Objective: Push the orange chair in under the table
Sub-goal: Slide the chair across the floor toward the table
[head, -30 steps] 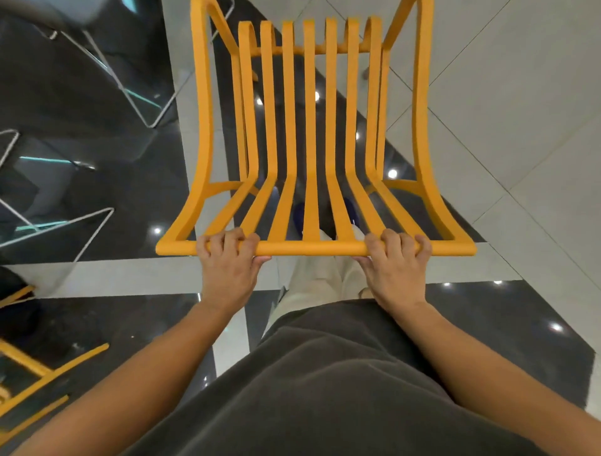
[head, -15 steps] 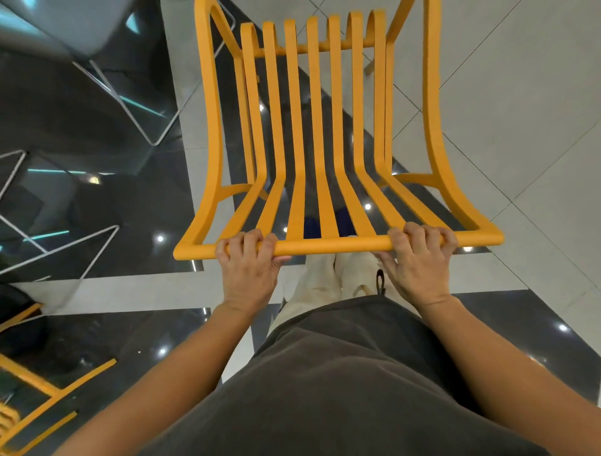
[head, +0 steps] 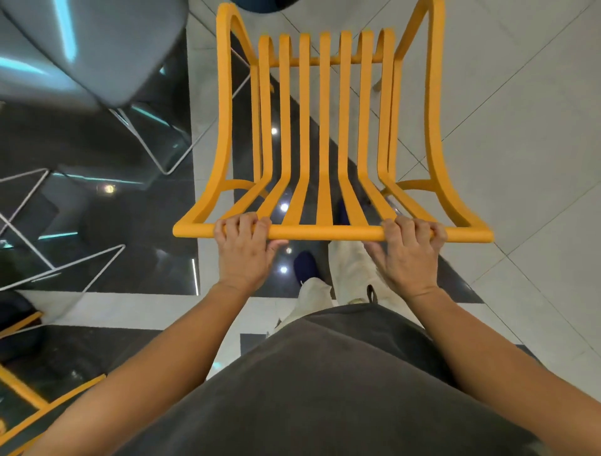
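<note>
The orange chair (head: pixel 325 130), made of slatted bars, fills the middle of the view, seen from above and behind. My left hand (head: pixel 244 250) grips the left part of its top back rail. My right hand (head: pixel 409 254) grips the same rail further right. Both sets of fingers wrap over the rail. A dark rounded edge (head: pixel 263 4) shows at the top of the frame, just past the chair's seat front; I cannot tell whether it is the table. My legs and feet stand right behind the chair.
A grey chair (head: pixel 94 48) with thin white metal legs stands at the upper left. Parts of another orange chair (head: pixel 22 397) show at the lower left. The floor is glossy black and pale grey tile, with open tile to the right.
The chair has slid forward, away from me, and my hands moved with it. More of the seat front and the grey chair have come into view.
</note>
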The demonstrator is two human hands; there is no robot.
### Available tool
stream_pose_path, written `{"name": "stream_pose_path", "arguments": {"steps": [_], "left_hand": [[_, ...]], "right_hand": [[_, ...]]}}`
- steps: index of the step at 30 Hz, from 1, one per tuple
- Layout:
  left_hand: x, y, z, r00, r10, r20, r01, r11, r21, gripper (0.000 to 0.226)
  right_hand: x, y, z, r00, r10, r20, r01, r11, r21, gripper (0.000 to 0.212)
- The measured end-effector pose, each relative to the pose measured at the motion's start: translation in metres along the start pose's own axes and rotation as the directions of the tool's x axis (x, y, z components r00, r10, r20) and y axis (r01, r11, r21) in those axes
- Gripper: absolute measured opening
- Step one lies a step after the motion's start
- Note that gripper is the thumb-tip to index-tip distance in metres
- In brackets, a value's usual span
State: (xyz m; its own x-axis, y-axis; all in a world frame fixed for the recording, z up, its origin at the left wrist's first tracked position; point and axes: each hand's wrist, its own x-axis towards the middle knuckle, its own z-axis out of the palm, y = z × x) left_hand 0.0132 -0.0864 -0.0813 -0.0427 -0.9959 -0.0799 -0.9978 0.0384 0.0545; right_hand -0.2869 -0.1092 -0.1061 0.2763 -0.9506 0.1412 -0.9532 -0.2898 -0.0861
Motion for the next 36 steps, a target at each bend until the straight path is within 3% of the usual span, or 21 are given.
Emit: {"name": "stream_pose_path", "arguments": {"steps": [9,15,36], "left_hand": [[0.086,0.006,-0.008,0.999,-0.032,-0.005,0.032,0.999,0.015,0.055],[0.129,0.000,-0.005,0.997,-0.065,-0.044,0.067,0.997,0.035,0.046],[0.280,-0.031,-0.023,0.987,-0.151,-0.051,0.150,0.988,-0.039,0.050]], "right_hand": [[0.088,0.038,0.016,0.998,-0.053,-0.033,0.054,0.998,0.020,0.040],[0.142,0.050,0.016,0.995,-0.089,-0.039,0.089,0.996,-0.005,0.039],[0.324,0.073,0.040,0.983,-0.183,-0.027,0.182,0.983,-0.031,0.044]]}}
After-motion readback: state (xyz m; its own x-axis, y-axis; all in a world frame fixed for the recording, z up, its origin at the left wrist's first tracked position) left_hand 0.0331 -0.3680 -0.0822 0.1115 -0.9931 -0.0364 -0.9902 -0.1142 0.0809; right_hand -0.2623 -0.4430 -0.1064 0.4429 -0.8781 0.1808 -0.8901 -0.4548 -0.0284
